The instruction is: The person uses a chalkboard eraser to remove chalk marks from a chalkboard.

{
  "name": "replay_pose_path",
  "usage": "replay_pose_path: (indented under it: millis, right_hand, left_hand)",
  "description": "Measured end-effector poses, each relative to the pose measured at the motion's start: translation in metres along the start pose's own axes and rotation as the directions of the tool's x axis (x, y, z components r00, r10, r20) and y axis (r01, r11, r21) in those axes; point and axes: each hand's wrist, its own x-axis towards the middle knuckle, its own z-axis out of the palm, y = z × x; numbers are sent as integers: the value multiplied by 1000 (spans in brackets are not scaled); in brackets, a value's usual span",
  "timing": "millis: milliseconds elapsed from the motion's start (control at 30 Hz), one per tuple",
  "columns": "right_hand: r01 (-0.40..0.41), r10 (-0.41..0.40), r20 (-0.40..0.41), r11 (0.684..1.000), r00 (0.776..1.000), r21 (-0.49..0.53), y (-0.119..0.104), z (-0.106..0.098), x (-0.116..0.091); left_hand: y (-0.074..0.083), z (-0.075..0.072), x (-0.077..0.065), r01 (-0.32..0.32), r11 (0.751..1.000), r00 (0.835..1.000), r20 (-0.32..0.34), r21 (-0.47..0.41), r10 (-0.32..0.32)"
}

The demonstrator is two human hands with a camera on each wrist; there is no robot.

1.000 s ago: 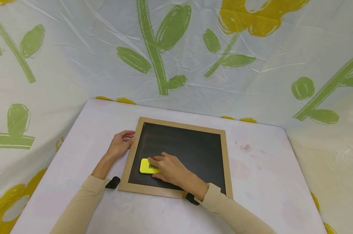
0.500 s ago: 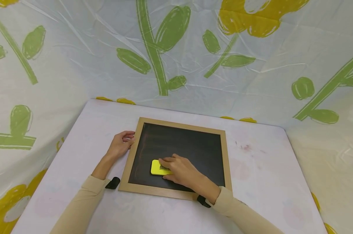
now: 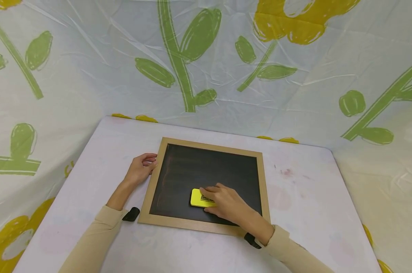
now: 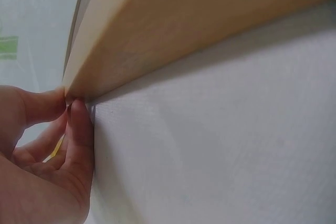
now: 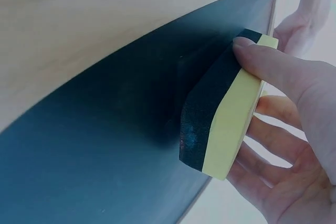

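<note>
A framed chalkboard (image 3: 185, 167) lies on the white-covered table, its wooden frame (image 3: 262, 189) angled slightly. Faint reddish smears run along the left of the black surface. My right hand (image 3: 231, 203) holds a yellow eraser (image 5: 231, 129) with black felt, thumb on one long side and fingers on the other. The felt faces the lower middle of the board; whether it touches all over, I cannot tell. At the frame's left edge, my left hand (image 3: 140, 168) pinches the wood between thumb (image 4: 44, 106) and a curled finger.
Black straps or devices sit at both wrists, the left one (image 3: 131, 214) beside the frame's lower left corner. Small reddish stains (image 3: 287, 172) mark the tabletop right of the board. A flower-printed curtain (image 3: 226, 76) encloses the table behind and at the sides.
My right hand has slid the eraser to the right, and slightly nearer me, from the board's lower left to its lower middle. The left hand and the board keep their places.
</note>
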Motion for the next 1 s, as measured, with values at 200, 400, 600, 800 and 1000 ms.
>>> replay_pose_path:
  millis: [200,400,600,800,1000]
  right_hand:
    - [-33,33,-10,999,999,1,6,-1,-14]
    - [-77,77,-13,997,997,18,10,-2,-27]
    - [-105,106,-28,994,994,42,13,-3,-36]
    - [-93,97,-55,994,994,60,15,-1,-40]
    - [-73,79,-76,994,994,81,19,2,-43]
  left_hand:
    - [0,0,-1,8,1000,1000,1,11,-8]
    - [0,0,-1,2,1000,1000,0,16,-2]
    - [0,1,0,3,1000,1000,1,11,-3]
    - [0,0,-1,7,1000,1000,-1,23,-7]
    - [1,0,-1,2,999,1000,-1,40,-2]
